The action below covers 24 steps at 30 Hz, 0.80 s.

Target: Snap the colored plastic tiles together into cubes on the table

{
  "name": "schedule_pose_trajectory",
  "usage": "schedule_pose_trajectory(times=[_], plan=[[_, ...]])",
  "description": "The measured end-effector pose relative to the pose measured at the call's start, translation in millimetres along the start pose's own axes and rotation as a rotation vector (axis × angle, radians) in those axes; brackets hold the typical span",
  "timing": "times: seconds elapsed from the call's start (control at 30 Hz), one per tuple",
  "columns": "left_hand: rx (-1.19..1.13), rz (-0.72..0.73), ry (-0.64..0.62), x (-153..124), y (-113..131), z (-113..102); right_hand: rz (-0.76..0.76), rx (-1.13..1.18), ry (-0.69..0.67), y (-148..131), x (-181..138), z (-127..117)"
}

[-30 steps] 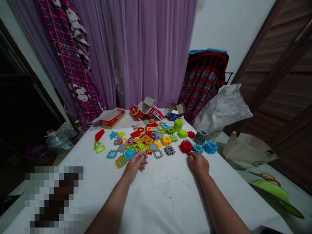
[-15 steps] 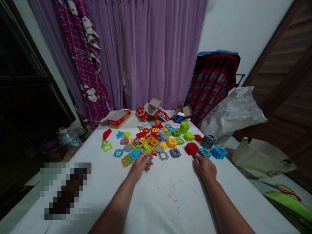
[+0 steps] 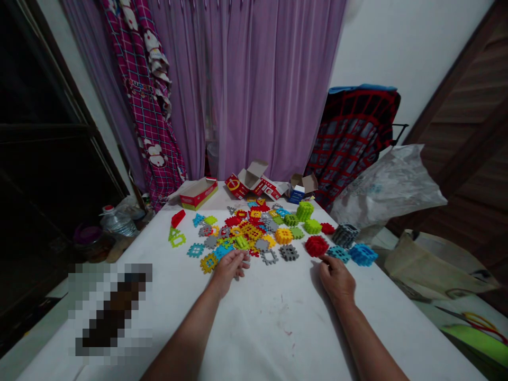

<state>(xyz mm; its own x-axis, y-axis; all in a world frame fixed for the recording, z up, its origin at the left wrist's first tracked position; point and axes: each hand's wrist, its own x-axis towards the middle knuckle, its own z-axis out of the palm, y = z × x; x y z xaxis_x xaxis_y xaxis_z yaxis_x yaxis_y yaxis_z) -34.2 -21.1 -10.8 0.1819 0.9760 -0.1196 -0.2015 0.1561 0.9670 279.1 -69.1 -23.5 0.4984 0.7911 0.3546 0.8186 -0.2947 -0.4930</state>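
My left hand (image 3: 229, 269) is just in front of a pile of toothed plastic building tiles (image 3: 251, 230). Its fingers are loosely bent and partly apart, with nothing visible in them. Closest to it are a light-blue tile (image 3: 223, 251), a yellow-green tile (image 3: 241, 243) and a mustard tile (image 3: 208, 263). My right hand (image 3: 339, 280) rests lower right with most fingers curled in and the forefinger pointing forward; I see nothing in it. A small gap separates that fingertip from a red stack of tiles (image 3: 316, 246). Beside the stack are a teal stack (image 3: 338, 254) and a blue stack (image 3: 363, 255).
Along the far table edge are a red-and-green box (image 3: 199, 193), torn red boxes (image 3: 254, 182) and a small blue box (image 3: 297, 194). Green, yellow and grey tile stacks surround the pile's right side. A clear plastic bag (image 3: 391, 182) hangs at the right.
My right hand has drawn back slightly from the red stack, leaving a gap. My left hand has hardly moved. The whole view has shifted a little.
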Motion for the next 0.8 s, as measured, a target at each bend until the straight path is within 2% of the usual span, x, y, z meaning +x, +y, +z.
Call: schedule_pose_trajectory(times=[0.1, 0.2, 0.27, 0.33, 0.4, 0.47, 0.63, 0.8], plan=[[0.165, 0.097, 0.084, 12, 10, -13, -0.199, 0.176, 0.077, -18, -1, 9], [0.604, 0.349, 0.144, 21, 21, -25, -0.384, 0.295, 0.099, -46, 0, 22], [0.973, 0.548, 0.076, 21, 24, -28, -0.504, 0.364, 0.123, -68, -2, 32], [1.278, 0.659, -0.025, 18, 21, -27, -0.573, 0.397, 0.133, -89, -9, 42], [1.472, 0.667, -0.066, 16, 15, -25, -0.636, 0.388, 0.083, -107, -19, 51], [1.572, 0.63, -0.033, 17, 8, -25, -0.642, 0.328, -0.007, -119, -30, 58], [1.636, 0.596, 0.078, 36, 6, -36, -0.676, 0.25, -0.181, -136, -38, 72], [1.651, 0.592, 0.124, 60, 12, -45, -0.681, 0.255, -0.258, -154, -24, 85]])
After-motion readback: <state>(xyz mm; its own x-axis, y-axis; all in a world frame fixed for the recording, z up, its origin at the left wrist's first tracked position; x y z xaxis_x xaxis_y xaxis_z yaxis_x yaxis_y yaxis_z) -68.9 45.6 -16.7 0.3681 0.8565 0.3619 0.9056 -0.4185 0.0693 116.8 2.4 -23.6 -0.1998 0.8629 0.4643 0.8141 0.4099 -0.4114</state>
